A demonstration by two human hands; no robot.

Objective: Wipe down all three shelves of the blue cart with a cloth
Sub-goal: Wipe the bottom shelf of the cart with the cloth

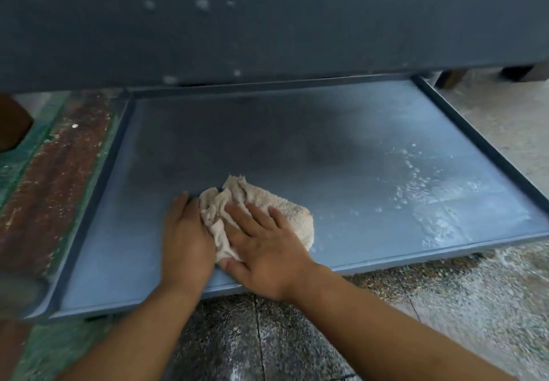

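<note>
At the far left I see a worn floor strip of green and rust-brown paint (56, 172) running beside the cart. Next to it begins the low blue metal shelf with a raised rim (98, 202), which sits just above the floor and fills the middle of my view; the underside of the blue shelf above (267, 24) hangs over its back half. My left hand (185, 238) lies flat on the low shelf near its front edge, fingers together and stretched forward, its inner side touching the crumpled beige terry cloth (285, 211). The cloth rests on the shelf surface, left of centre and near the front rim. My right hand (264, 250) is spread wide, palm down on top of the cloth, pressing it against the shelf. Further right, a patch of whitish wet streaks and droplets (430, 196) covers the shelf surface. Beyond the right rim lies speckled stone flooring (445, 306).
</note>
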